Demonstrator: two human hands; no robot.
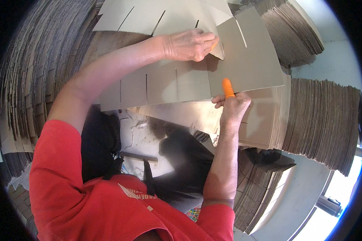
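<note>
My left hand point(191, 45) reaches across a slotted cardboard sheet point(161, 84), its fingers closed in a pinch on the raised edge of a folded-up cardboard flap point(218, 51). An orange finger cover shows at its fingertips. To the right, a pale cardboard panel point(249, 56) with one slot near its top lies at an angle. My right hand point(234, 105) grips that panel's near edge, the thumb in an orange finger cover point(228, 87) pressed on top and the other fingers curled below. Another slotted cardboard sheet point(149, 16) spreads out beyond my left hand.
Tall stacks of cardboard point(48, 60) stand at the left. More stacks rise at the far right point(289, 32) and right point(323, 118). Under the panel lies a cardboard pile point(265, 120). A tied bundle point(257, 193) sits lower right, and a wooden strip point(138, 156) is below.
</note>
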